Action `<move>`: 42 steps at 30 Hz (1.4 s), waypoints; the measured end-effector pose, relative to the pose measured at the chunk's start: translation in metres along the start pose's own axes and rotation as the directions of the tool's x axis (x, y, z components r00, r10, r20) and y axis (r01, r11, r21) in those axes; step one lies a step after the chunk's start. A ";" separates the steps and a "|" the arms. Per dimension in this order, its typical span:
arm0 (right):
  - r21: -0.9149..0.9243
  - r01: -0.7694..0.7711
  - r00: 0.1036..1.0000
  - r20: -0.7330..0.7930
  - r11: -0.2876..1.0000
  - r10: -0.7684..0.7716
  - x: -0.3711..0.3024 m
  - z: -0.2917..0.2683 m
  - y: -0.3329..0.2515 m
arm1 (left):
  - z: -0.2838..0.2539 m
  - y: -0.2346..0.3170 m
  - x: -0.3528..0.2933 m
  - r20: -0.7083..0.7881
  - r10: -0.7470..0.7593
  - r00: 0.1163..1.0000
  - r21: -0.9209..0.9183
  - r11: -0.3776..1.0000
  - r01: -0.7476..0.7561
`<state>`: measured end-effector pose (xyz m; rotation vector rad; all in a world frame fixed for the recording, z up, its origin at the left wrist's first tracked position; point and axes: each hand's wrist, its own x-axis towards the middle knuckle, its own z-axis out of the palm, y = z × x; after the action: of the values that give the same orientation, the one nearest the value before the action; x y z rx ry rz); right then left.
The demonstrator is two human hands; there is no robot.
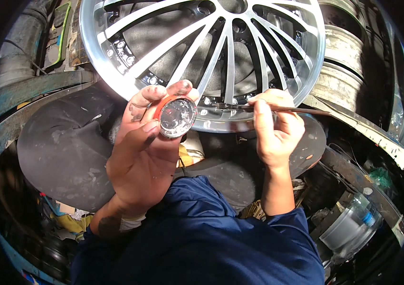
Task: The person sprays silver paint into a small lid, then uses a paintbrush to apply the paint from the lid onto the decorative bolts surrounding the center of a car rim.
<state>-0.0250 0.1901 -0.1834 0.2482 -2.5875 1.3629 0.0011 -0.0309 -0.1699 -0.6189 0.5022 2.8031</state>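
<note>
Between the thumb and fingers of my left hand (142, 147) is a small round lid (178, 118) with a red rim, its inside smeared with black and white paint. Dark stains mark those fingertips. My right hand (278, 123) pinches a thin paintbrush (301, 110), whose handle points right and whose tip points left toward the lid, apart from it. Behind both hands lies a large alloy wheel (230, 47) with bright silver spokes and dark gaps between them. Its near rim edge passes just beyond my fingers.
Worn wheel rims (342, 66) are stacked at the right. A phone in a green case (59, 33) lies at the upper left. A clear plastic bottle (363, 211) sits at the lower right by a pale container. Blue metal frame bars (35, 92) run at the left.
</note>
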 end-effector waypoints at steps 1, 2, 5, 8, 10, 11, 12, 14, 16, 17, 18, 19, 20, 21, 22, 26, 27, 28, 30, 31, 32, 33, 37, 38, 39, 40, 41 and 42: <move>-0.040 0.037 0.999 0.019 0.999 -0.036 -0.001 0.002 0.001 | 0.000 0.001 0.000 0.007 0.001 1.000 -0.011 1.000 0.000; -0.084 0.045 0.999 0.028 0.996 -0.042 -0.001 0.004 0.003 | 0.000 0.001 0.000 -0.004 -0.005 1.000 -0.010 1.000 0.005; -0.160 0.090 0.995 0.052 0.983 -0.083 -0.002 0.008 0.008 | -0.001 0.002 -0.001 -0.001 0.002 1.000 -0.013 1.000 -0.002; -0.247 0.151 0.986 0.111 0.957 -0.127 -0.002 0.010 0.009 | -0.003 0.003 -0.001 0.006 0.027 1.000 -0.012 1.000 -0.027; -0.252 0.159 0.983 0.128 0.954 -0.130 -0.002 0.011 0.009 | -0.005 0.004 -0.001 0.059 0.057 0.997 0.007 0.998 -0.057; -0.264 0.167 0.981 0.141 0.950 -0.134 -0.002 0.012 0.009 | -0.005 0.005 -0.001 0.059 0.056 0.997 0.005 0.998 -0.057; -0.275 0.175 0.979 0.153 0.945 -0.137 -0.002 0.013 0.009 | -0.006 0.005 -0.001 0.066 0.050 0.997 -0.004 0.999 -0.050; -0.287 0.178 0.978 0.159 0.941 -0.136 -0.003 0.015 0.008 | -0.006 0.006 -0.002 0.073 0.045 0.996 -0.013 0.999 -0.044; -0.300 0.181 0.977 0.164 0.937 -0.136 -0.003 0.016 0.009 | -0.007 0.006 -0.003 0.079 0.039 0.996 -0.025 0.999 -0.037; -0.304 0.191 0.976 0.165 0.933 -0.146 -0.003 0.017 0.009 | -0.007 0.006 -0.003 0.085 0.040 0.996 -0.021 0.999 -0.039; -0.305 0.181 0.977 0.161 0.935 -0.136 -0.003 0.017 0.009 | -0.008 0.006 -0.003 0.081 0.042 0.996 -0.020 0.999 -0.041; -0.308 0.202 0.973 0.167 0.930 -0.156 -0.003 0.017 0.009 | -0.009 0.007 -0.004 0.077 0.042 0.996 -0.033 0.999 -0.039; -0.319 0.208 0.972 0.176 0.924 -0.158 -0.003 0.018 0.009 | -0.010 0.008 -0.003 0.077 0.046 0.996 -0.020 0.999 -0.045; -0.327 0.201 0.972 0.182 0.923 -0.147 -0.003 0.018 0.009 | -0.012 0.009 -0.002 0.131 0.037 0.991 0.023 0.999 -0.040; -0.331 0.216 0.970 0.185 0.919 -0.161 -0.003 0.018 0.009 | -0.013 0.010 -0.002 0.161 0.022 0.987 0.066 0.997 -0.033; -0.341 0.215 0.968 0.196 0.915 -0.155 -0.003 0.020 0.009 | -0.016 0.010 -0.003 0.194 0.026 0.981 0.071 0.997 -0.040; -0.342 0.196 0.972 0.194 0.919 -0.135 -0.003 0.020 0.009 | -0.016 0.010 -0.003 0.182 0.025 0.983 0.076 0.996 -0.040; -0.341 0.213 0.969 0.196 0.915 -0.153 -0.003 0.020 0.009 | -0.016 0.010 -0.004 0.154 0.022 0.988 0.068 0.997 -0.033; -0.320 0.193 0.972 0.193 0.928 -0.136 -0.003 0.021 0.009 | -0.016 0.010 -0.004 0.166 0.025 0.986 0.086 0.996 -0.039; -0.324 0.210 0.969 0.197 0.923 -0.151 -0.003 0.021 0.009 | -0.015 0.010 -0.004 0.152 0.019 0.988 0.081 0.996 -0.031; -0.331 0.214 0.969 0.188 0.919 -0.158 -0.003 0.021 0.009 | -0.015 0.010 -0.003 0.163 0.024 0.986 0.091 0.995 -0.039; -0.337 0.218 0.970 0.179 0.916 -0.165 -0.003 0.021 0.009 | -0.014 0.010 -0.003 0.172 0.024 0.985 0.089 0.995 -0.040; -0.337 0.219 0.968 0.191 0.916 -0.161 -0.003 0.020 0.009 | -0.010 0.008 -0.005 0.112 0.039 0.993 -0.020 0.999 -0.037; -0.339 0.220 0.968 0.196 0.915 -0.160 -0.003 0.020 0.009 | -0.009 0.008 -0.005 0.117 0.041 0.992 -0.017 0.999 -0.039; -0.341 0.221 0.967 0.200 0.914 -0.159 -0.003 0.020 0.009 | -0.009 0.008 -0.005 0.113 0.043 0.993 -0.011 0.999 -0.042; -0.341 0.221 0.967 0.200 0.914 -0.159 -0.003 0.020 0.009 | -0.009 0.008 -0.005 0.101 0.044 0.994 -0.006 0.999 -0.044; -0.345 0.224 0.967 0.192 0.911 -0.166 -0.003 0.020 0.009 | -0.009 0.008 -0.005 0.109 0.046 0.993 -0.005 0.999 -0.046; -0.349 0.228 0.968 0.184 0.909 -0.172 -0.004 0.020 0.009 | -0.009 0.009 -0.004 0.110 0.041 0.993 0.000 0.999 -0.042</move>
<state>-0.0258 0.1788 -0.2024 0.5540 -2.7804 0.7955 0.0057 -0.0430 -0.1730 -0.4557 0.5024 2.8557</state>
